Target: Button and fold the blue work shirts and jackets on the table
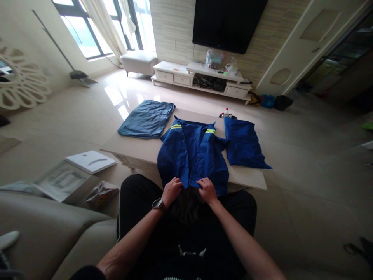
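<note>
A dark blue work shirt with yellow-green stripes at its shoulders lies open at the front on the low table. Its lower part hangs over the table's near edge toward my knees. My left hand, with a watch on the wrist, pinches the bottom corner of one front panel. The matching corner of the other panel is pinched by my right hand. Left of the shirt lies a folded lighter blue garment. To its right is a folded dark blue garment, partly past the table's edge.
The table stands before my knees. Beside the sofa on the left are a white box and a crumpled bag. Bottles show behind the table. A TV cabinet runs along the far wall.
</note>
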{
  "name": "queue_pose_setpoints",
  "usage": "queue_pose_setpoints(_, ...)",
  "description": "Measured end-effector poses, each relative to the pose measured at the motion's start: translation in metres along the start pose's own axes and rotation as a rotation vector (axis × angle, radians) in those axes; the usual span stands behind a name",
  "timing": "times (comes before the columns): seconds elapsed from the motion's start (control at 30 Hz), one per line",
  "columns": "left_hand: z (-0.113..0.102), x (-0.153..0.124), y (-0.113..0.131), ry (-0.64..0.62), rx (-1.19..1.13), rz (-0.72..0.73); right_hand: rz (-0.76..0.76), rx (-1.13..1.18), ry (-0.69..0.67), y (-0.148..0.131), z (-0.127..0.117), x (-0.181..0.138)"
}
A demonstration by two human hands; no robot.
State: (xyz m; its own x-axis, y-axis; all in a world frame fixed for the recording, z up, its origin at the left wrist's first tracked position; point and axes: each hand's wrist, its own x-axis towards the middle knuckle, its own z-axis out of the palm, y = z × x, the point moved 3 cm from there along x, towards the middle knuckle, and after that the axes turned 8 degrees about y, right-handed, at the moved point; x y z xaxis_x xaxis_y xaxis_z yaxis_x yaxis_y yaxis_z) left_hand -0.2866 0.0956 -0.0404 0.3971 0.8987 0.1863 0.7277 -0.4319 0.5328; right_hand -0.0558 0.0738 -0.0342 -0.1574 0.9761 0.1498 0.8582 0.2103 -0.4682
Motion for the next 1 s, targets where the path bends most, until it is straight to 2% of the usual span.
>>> queue_pose_setpoints(0.13,-0.002,0.002,0.005,0.015,-0.006,0.004,-0.048,-0.004,0.009,-0.011,0.005,0.001)
queue_pose_setpoints(0.27,-0.004,0.004,0.011,0.051,-0.016,0.008,-0.011,0.057,0.028,-0.018,0.008,0.004)
queue_pose_setpoints(0.33,-0.006,0.003,0.014,0.094,-0.029,-0.008,0.061,0.215,0.082,-0.018,0.009,0.007)
queue_pose_setpoints(0.43,-0.010,0.003,0.017,0.189,-0.051,-0.068,0.250,0.520,0.222,-0.013,0.011,0.013)
queue_pose_setpoints(0.57,-0.013,0.004,0.022,0.244,-0.077,-0.124,0.378,0.643,0.281,-0.007,0.015,0.020)
queue_pose_setpoints(0.63,-0.011,0.003,0.021,0.272,-0.112,-0.265,0.402,0.669,0.286,-0.005,0.014,0.023)
queue_pose_setpoints(0.7,-0.006,0.000,0.016,0.300,-0.229,-0.522,0.416,0.687,0.292,-0.005,0.011,0.024)
queue_pose_setpoints(0.77,0.005,-0.005,0.011,0.310,-0.518,-0.816,0.423,0.696,0.290,-0.006,0.008,0.025)
queue_pose_setpoints(0.83,0.020,-0.009,0.010,0.323,-0.898,-1.047,0.426,0.700,0.281,-0.008,0.006,0.024)
queue_pose_setpoints(0.9,0.030,-0.011,0.010,0.360,-1.151,-1.159,0.421,0.700,0.268,-0.010,0.005,0.023)
queue_pose_setpoints(1.0,0.038,-0.012,0.011,0.456,-1.274,-1.198,0.401,0.688,0.254,-0.015,0.004,0.022)
